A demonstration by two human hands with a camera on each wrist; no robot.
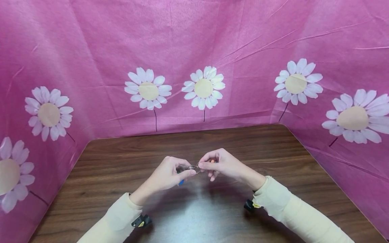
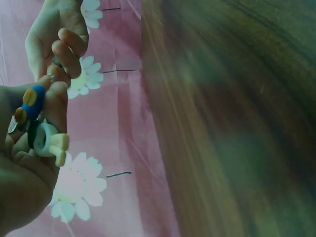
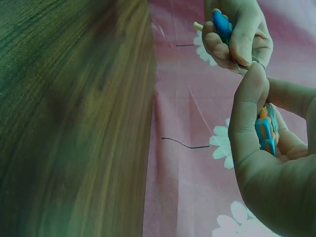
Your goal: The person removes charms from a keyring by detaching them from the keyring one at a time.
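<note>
Both hands meet above the middle of the wooden table [image 1: 212,216]. My left hand [image 1: 186,171] pinches a thin metal ring [image 1: 192,167] and keeps a blue and orange charm [image 2: 31,102] and a pale ring-shaped charm [image 2: 49,141] curled in its fingers. The blue charm [image 1: 181,182] peeks out below that hand. My right hand [image 1: 206,165] pinches the other side of the ring, thumb and forefinger pressed together, with an orange and blue charm [image 3: 265,131] tucked in its palm. In the right wrist view the ring [image 3: 255,61] shows only as a sliver between the two hands.
Pink cloth printed with white daisies [image 1: 194,50] walls the table at the back and on both sides. Small black clips [image 1: 141,221] [image 1: 249,205] sit at the cream sleeves' cuffs. The bare wood spreads around the hands.
</note>
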